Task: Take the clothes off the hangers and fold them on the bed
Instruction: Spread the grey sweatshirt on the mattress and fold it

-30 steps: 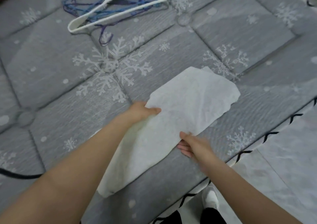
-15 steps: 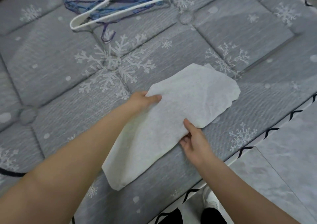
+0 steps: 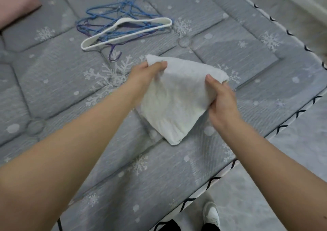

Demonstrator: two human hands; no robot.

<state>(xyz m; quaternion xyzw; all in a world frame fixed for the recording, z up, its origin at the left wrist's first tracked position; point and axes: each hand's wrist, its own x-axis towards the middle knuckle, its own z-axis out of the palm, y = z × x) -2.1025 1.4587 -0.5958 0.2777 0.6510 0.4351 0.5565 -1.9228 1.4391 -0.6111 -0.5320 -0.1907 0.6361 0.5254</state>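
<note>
A white garment (image 3: pixel 178 96), folded into a small bundle, is held just above the grey snowflake-patterned bed (image 3: pixel 53 82). Its lower corner touches the mattress. My left hand (image 3: pixel 145 75) pinches the upper left corner of the cloth. My right hand (image 3: pixel 221 99) grips its right edge, thumb on top. A white hanger (image 3: pixel 123 31) lies farther back on a tangle of blue wire hangers (image 3: pixel 113 14), all bare.
A pink pillow (image 3: pixel 16 6) sits at the far left corner. The bed's edge with black zigzag stitching (image 3: pixel 299 112) runs diagonally on the right, and pale floor (image 3: pixel 292 160) lies beyond it. A white shoe (image 3: pixel 211 214) shows near the bottom.
The long flat cloth has been folded over into a shorter, thicker bundle and lifted. Both hands shifted to its far end, and the view tilted back, showing more of the bed.
</note>
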